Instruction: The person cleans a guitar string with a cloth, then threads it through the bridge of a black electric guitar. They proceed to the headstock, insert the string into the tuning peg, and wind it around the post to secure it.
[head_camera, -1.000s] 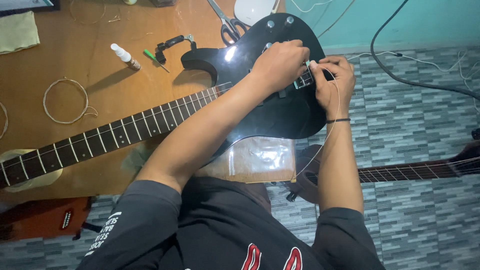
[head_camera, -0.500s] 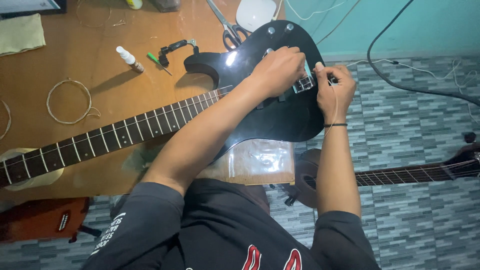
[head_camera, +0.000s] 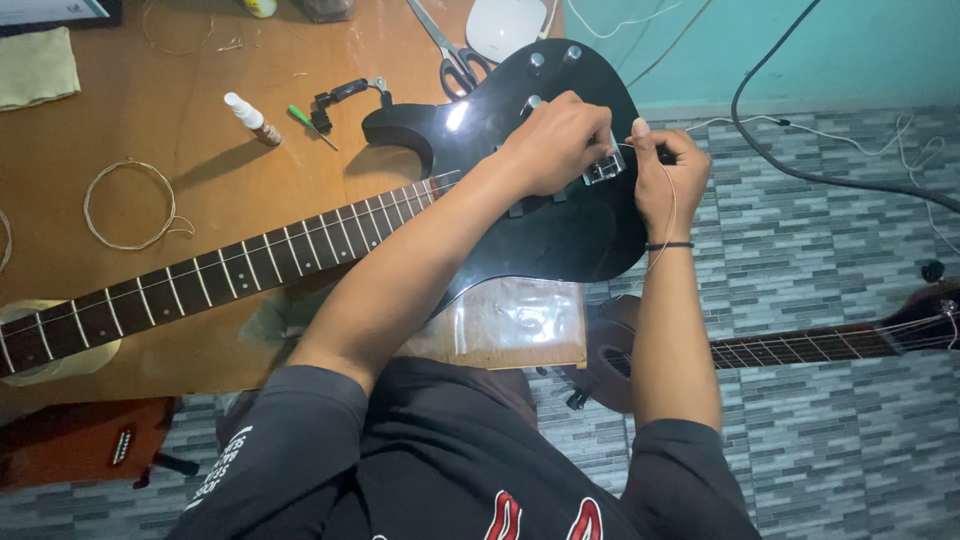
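The left hand (head_camera: 555, 140) is curled over the bridge (head_camera: 603, 168) of a black electric guitar (head_camera: 540, 220) laid on the bench (head_camera: 150, 120), fingertips pressed together there. Just beside it, the right hand (head_camera: 668, 175) is closed, with a thin string (head_camera: 668, 215) pinched between thumb and forefinger; the string curves down past the right wrist. Scissors (head_camera: 450, 55) lie beyond the left hand.

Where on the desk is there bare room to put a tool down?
Bare wood lies between the coiled string and the spray bottle, and above the bottle toward the cloth. It is crowded near the scissors and black tool, and at the guitar bridge, where both the left hand and right hand work.
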